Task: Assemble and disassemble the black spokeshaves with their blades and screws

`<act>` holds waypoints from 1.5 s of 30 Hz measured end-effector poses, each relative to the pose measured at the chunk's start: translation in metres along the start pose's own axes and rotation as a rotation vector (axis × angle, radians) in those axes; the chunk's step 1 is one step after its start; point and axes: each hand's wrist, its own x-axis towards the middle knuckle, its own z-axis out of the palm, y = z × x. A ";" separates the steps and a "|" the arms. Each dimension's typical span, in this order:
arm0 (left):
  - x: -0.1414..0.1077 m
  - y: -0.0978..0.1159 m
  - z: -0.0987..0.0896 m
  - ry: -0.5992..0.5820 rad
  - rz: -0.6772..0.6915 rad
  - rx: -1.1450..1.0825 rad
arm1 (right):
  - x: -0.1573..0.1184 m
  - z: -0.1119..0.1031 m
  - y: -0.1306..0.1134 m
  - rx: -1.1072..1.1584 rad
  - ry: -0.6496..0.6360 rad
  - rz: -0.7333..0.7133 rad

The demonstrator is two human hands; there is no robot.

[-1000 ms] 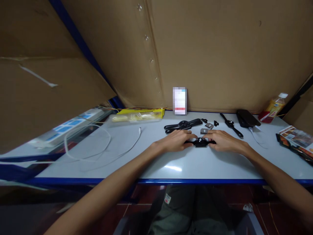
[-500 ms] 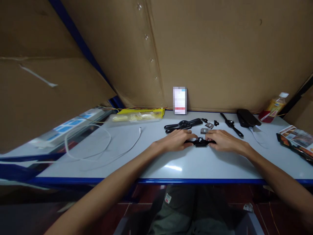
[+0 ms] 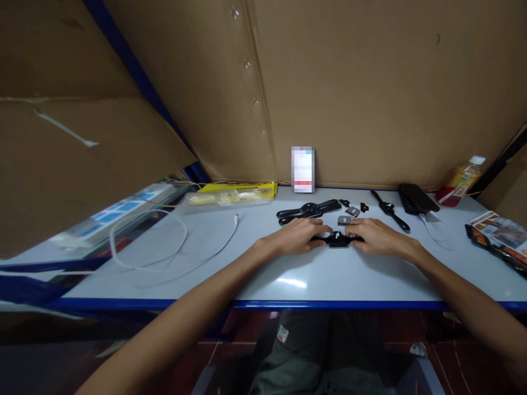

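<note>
Left fingers (image 3: 325, 228), right fingers (image 3: 352, 231) hold black tool (image 3: 338, 240) by opposite ends; dark lettering (image 3: 246, 187) on yellow packet (image 3: 273, 189) unreadable.

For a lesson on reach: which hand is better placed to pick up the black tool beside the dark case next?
Probably the right hand: it is nearer that black tool; the left hand is farther away. Both hold a similar tool by its ends.
</note>
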 end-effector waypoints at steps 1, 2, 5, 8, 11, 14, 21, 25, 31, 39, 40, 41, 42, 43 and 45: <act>0.000 0.000 0.000 0.004 0.003 -0.002 | 0.000 0.000 0.000 0.002 0.000 -0.001; 0.000 0.000 0.000 0.008 0.006 -0.005 | 0.000 0.000 0.001 0.003 -0.002 -0.001; -0.001 -0.001 0.001 0.014 0.013 -0.011 | 0.000 0.001 0.002 0.007 -0.006 -0.004; 0.000 -0.002 0.002 0.013 0.012 -0.008 | 0.000 0.001 0.003 0.005 0.000 -0.004; 0.000 -0.002 0.002 0.014 0.011 -0.001 | 0.000 0.002 0.003 0.003 0.002 0.008; -0.001 -0.002 0.001 0.009 0.007 0.008 | 0.000 0.003 0.003 -0.002 -0.007 0.024; -0.001 -0.002 0.000 0.018 0.028 0.009 | 0.001 0.004 0.002 -0.010 0.000 0.025; -0.001 0.000 -0.001 -0.002 0.017 0.025 | 0.001 0.004 0.004 -0.014 -0.001 0.014; -0.001 0.002 -0.003 -0.006 0.020 0.029 | 0.000 0.005 0.004 -0.027 -0.005 0.015; 0.000 0.001 -0.002 -0.012 0.014 0.031 | 0.000 0.004 0.003 -0.026 -0.003 0.015; 0.000 0.001 -0.002 -0.011 0.015 0.032 | 0.000 0.004 0.003 -0.024 -0.004 0.013; 0.000 0.001 -0.002 -0.009 0.016 0.033 | 0.000 0.004 0.003 -0.022 -0.004 0.011; 0.000 0.001 -0.001 -0.007 0.015 0.035 | 0.000 0.004 0.004 -0.020 -0.004 0.009; -0.001 0.001 -0.001 -0.004 0.015 0.036 | 0.000 0.004 0.004 -0.019 -0.003 0.007; -0.001 0.000 -0.001 0.003 0.018 0.035 | 0.000 0.004 0.004 -0.019 -0.002 0.001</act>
